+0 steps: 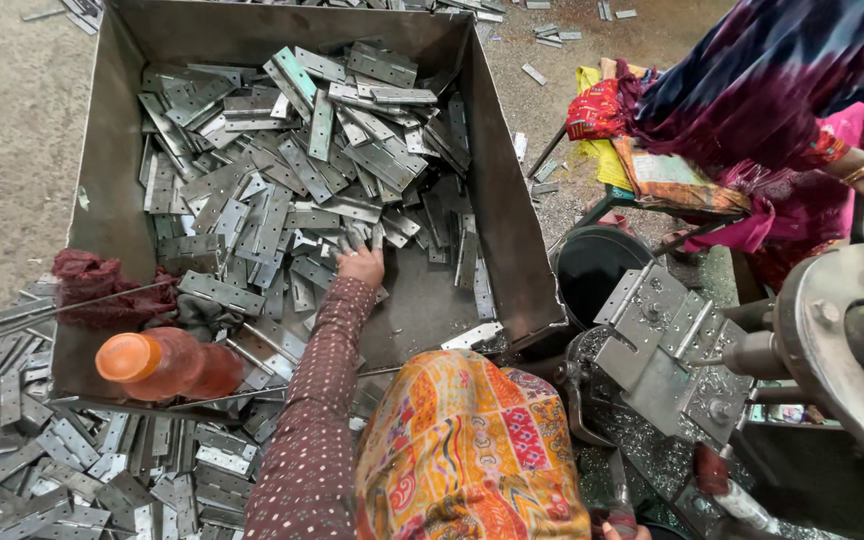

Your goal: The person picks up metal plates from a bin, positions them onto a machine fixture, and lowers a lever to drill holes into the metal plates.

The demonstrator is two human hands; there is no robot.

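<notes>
My left hand [361, 266] reaches into the one big metal bin [112, 190], fingers closing on a hinge [352, 238] at the near edge of the heap. The hinges in the bin are too many to count; they fill its far and left parts, leaving bare floor by the near right wall. More hinges lie in a pile [62, 450] outside. One orange-capped bottle [167, 364] rests on the near rim. My right hand [624, 530] barely shows; I cannot tell its grip. Another person [792, 110] stands right.
</notes>
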